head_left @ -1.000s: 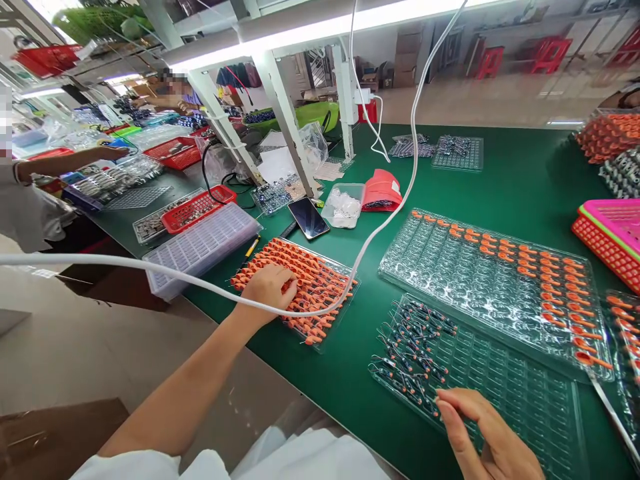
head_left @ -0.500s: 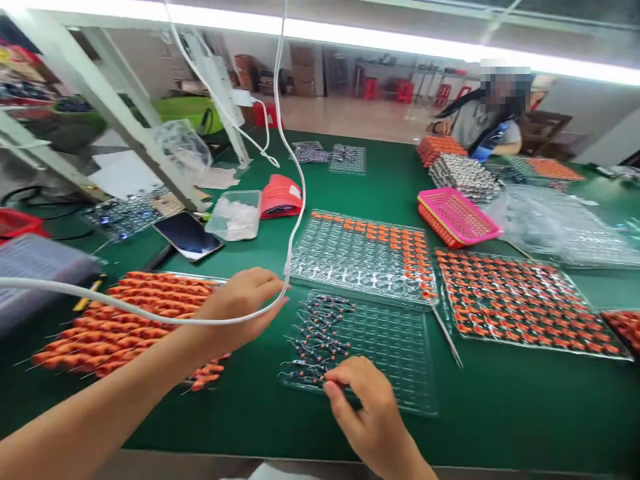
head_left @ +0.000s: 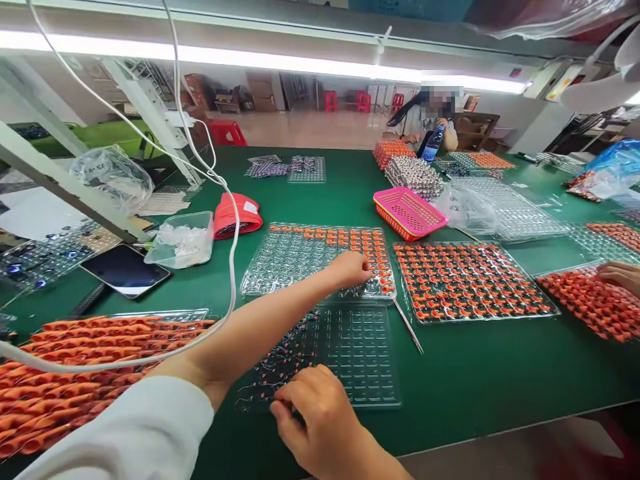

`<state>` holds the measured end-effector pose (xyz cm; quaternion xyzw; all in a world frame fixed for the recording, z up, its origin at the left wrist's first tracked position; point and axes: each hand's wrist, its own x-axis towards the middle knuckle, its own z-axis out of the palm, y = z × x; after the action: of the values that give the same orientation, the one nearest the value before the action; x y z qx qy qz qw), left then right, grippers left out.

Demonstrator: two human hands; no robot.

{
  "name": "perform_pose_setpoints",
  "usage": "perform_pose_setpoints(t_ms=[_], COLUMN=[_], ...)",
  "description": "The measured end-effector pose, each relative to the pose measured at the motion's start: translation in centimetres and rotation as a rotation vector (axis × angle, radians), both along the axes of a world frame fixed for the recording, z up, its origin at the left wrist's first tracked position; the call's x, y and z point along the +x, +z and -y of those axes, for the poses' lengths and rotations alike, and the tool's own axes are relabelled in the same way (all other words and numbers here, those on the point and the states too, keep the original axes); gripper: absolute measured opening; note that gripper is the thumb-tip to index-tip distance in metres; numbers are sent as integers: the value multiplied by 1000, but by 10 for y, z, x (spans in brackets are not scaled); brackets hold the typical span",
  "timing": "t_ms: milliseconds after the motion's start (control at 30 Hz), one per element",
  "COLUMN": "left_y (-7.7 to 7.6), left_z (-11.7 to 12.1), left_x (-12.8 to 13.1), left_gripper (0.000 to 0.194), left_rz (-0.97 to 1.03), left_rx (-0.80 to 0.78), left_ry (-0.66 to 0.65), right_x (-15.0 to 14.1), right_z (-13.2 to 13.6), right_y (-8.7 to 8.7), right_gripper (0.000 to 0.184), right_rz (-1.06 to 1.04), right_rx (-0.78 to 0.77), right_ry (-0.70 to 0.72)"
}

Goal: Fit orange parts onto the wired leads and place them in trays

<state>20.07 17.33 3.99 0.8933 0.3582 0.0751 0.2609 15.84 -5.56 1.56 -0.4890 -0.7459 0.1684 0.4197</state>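
Note:
My left hand (head_left: 351, 271) is closed above the right side of a clear plastic tray (head_left: 283, 267) partly filled with orange parts; whatever its fingertips hold is hidden. Closer to me lies a second clear tray (head_left: 367, 363), with small dark wired components (head_left: 285, 360) in its left part. My right hand (head_left: 320, 410) is over that tray's near edge, thumb and forefinger pinched together beside the components. I cannot make out anything between them. At the left, under my left arm, long orange tubular pieces (head_left: 100, 353) lie in rows.
Tweezers (head_left: 411, 328) lie right of the trays. Beyond them is a full orange-and-black tray (head_left: 465, 280). Another person's hand (head_left: 620, 275) touches the rightmost tray. A pink basket (head_left: 410, 210) and red pouch (head_left: 237, 215) stand behind. A white cable (head_left: 233, 267) hangs across the left.
My left hand has moved from the orange pieces across to the partly filled tray. My right hand stays pinched by the components. The view has swung right, bringing another person's hand into sight.

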Motion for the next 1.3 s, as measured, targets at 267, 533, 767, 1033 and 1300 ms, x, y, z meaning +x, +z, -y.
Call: perform_pose_setpoints(t_ms=[267,533,767,1033,1300], left_y=[-6,14,54,38,4], left_z=[0,19,61,117,128], left_x=[14,-2,-85,-194,-205], left_gripper=[24,22,22,18,24], left_rz=[-10,221,484,800,848], left_rx=[-102,-113,-374,-815,-973], left_ry=[143,192,234,427,487], right_x=[0,3,34,79,81], right_z=[1,-1,4,19,17], right_y=[1,4,15,-2,5], right_gripper=[12,17,15,16,14], right_rz=[63,18,-60,208,467], right_rx=[23,-5,-33,-154,-181], right_ry=[21,-40,-130,-142,-238])
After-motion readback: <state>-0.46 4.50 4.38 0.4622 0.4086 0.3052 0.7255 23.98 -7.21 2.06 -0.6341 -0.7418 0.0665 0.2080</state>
